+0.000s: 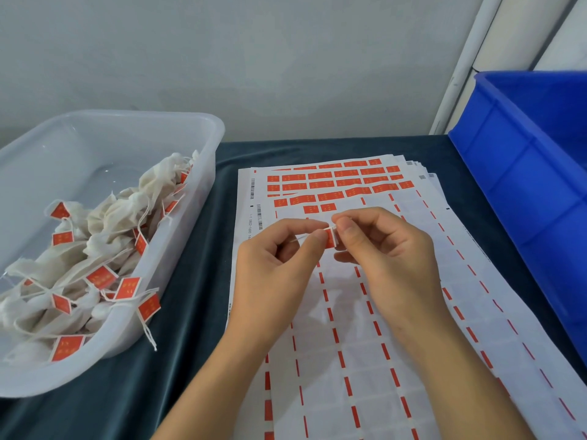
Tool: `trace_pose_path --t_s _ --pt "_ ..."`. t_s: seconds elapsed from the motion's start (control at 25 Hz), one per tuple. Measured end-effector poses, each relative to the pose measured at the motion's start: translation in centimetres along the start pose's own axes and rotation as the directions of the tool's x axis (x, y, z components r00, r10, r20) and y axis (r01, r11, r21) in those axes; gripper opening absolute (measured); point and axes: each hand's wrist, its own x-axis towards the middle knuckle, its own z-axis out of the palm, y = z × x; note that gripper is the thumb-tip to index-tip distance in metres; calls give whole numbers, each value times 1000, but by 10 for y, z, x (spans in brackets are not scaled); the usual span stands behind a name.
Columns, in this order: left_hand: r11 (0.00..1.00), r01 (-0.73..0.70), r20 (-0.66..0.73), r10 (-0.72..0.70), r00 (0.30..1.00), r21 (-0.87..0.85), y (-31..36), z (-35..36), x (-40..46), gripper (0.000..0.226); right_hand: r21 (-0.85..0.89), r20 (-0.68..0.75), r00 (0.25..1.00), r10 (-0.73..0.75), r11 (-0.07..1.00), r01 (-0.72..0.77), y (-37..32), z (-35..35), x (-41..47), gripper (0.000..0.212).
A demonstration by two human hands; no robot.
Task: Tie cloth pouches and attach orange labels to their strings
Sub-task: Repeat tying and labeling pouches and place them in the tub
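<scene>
Head view: clear bin (190,128) at table's left edge holds many tied, labelled pouches (104,223). Sheets (365,344) mid-table are mostly stripped, with a few rows left. Left hand (276,265) pinches the string (298,239), which runs roughly left-right; right hand (381,246) pinches the orange label (330,239), standing upright. Pouch not visible.

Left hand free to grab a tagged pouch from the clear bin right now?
Probably not yet. The left hand is pinching the string while the right hand presses the orange label on. The clear bin sits open beside it, unobstructed.
</scene>
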Motion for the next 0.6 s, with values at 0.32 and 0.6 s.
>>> trace_pose_path --t_s 0.32,0.6 --pt "1000 19 -10 -18 1000 7 2 1 -1 7 32 -2 1000 27 999 -27 -1 0 0 16" --pt "1000 12 -13 -12 1000 5 2 1 0 8 40 1 999 34 999 -34 -1 0 0 12"
